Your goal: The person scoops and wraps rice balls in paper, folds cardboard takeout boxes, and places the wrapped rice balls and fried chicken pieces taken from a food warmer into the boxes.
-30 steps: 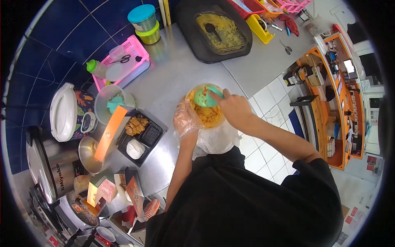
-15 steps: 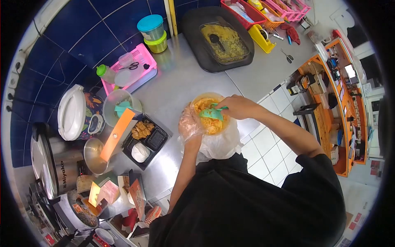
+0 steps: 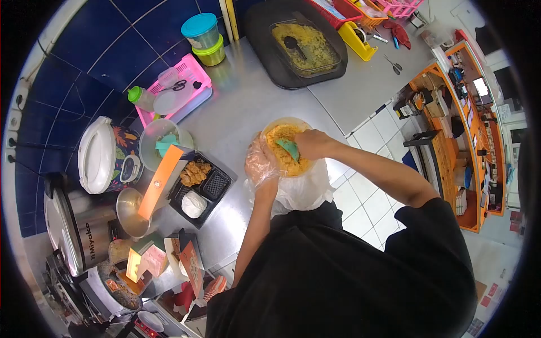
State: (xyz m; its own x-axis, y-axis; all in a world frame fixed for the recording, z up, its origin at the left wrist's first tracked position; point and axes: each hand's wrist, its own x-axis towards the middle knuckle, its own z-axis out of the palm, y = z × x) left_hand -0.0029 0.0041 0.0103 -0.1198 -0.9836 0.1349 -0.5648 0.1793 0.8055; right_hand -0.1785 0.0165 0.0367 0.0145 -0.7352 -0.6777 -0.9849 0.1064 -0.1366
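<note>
The two hands are a little apart, one on each side of a round bowl point(image 3: 309, 125) full of orange food point(image 3: 279, 134). The left hand point(image 3: 262, 160), in a thin clear glove, is clamped on the side of the bowl. The right hand point(image 3: 313, 144) is closed on the handle of a green scoop point(image 3: 288, 149), and the scoop's wide end is down in the orange food. The bowl is by the near edge of the shiny metal table point(image 3: 242, 107), close to the person's black shirt point(image 3: 338, 265). A crinkly white bag point(image 3: 298, 194) is just below the bowl.

To the left, a black tray point(image 3: 216, 204) has brown crispy food point(image 3: 194, 173) in one part and a round white lump point(image 3: 194, 204) in another. Next to it is a clear tub point(image 3: 147, 147) with a blue-green scoop point(image 3: 165, 145) inside. Past the bowl, a glass dish point(image 3: 322, 71) of yellow food point(image 3: 313, 48) sits on a big black tray-like thing point(image 3: 258, 34).
</note>
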